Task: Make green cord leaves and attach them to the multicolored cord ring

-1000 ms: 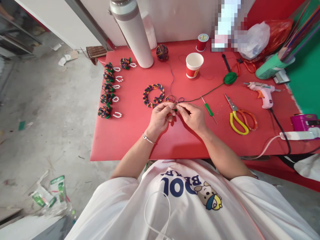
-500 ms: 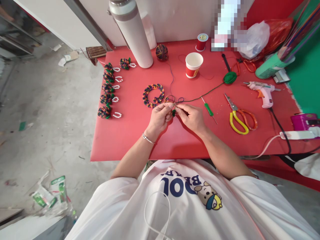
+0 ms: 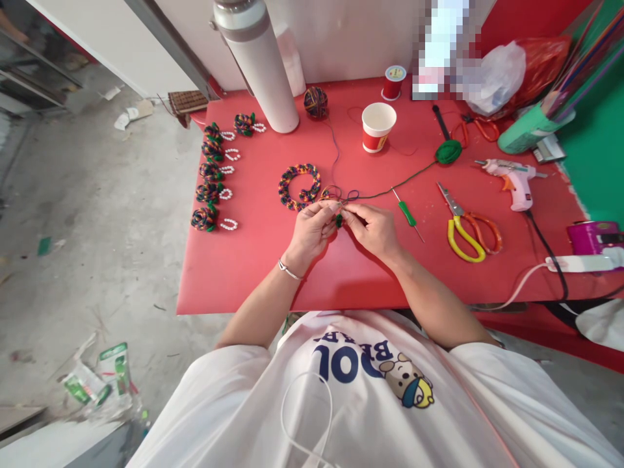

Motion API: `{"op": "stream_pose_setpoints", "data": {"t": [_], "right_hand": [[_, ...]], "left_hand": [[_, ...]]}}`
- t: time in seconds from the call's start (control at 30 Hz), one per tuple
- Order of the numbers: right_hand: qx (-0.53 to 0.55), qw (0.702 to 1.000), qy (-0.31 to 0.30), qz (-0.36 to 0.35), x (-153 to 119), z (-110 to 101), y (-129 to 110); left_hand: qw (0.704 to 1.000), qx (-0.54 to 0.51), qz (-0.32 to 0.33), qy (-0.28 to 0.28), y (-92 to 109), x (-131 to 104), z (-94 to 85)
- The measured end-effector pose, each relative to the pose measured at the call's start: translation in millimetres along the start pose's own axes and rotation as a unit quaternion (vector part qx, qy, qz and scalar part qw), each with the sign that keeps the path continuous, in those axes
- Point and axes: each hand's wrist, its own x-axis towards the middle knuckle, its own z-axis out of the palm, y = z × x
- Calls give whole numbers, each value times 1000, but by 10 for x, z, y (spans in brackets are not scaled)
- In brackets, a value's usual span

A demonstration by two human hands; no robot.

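the left hand (image 3: 312, 227) and the right hand (image 3: 374, 229) meet over the red table (image 3: 244, 276), thumbs and forefingers pinched together on fine yarn (image 3: 414, 175); the exact hold at the fingertips is too small to make out. a small dark green piece (image 3: 339, 221) shows just under the fingertips, between the hands. the yarn runs from there to a green ball (image 3: 448, 152) on the right, while thin coloured loops (image 3: 353, 194) lie just beyond the fingers. a curled, many-coloured strip (image 3: 285, 188) rests just beside the left hand, and a many-coloured ball (image 3: 316, 103) sits farther back near a tall flask (image 3: 266, 75). to the right of the right hand lie a green-handled hook (image 3: 406, 213), scissors (image 3: 467, 237) with yellow and orange handles, and a pink glue gun (image 3: 519, 185). a paper cup (image 3: 375, 138) stands beyond the hands. at the table's left side, yarn flowers (image 3: 203, 218) lie beside white bead loops (image 3: 229, 225).
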Motion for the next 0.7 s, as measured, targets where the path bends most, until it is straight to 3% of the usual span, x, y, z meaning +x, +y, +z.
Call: {"op": "stream_pose_setpoints", "data": {"t": [0.7], "right_hand": [[-18,1000,-12,-1,3,15,25]], "left_hand": [[1000,12,14,20,16,-17,35]]}}
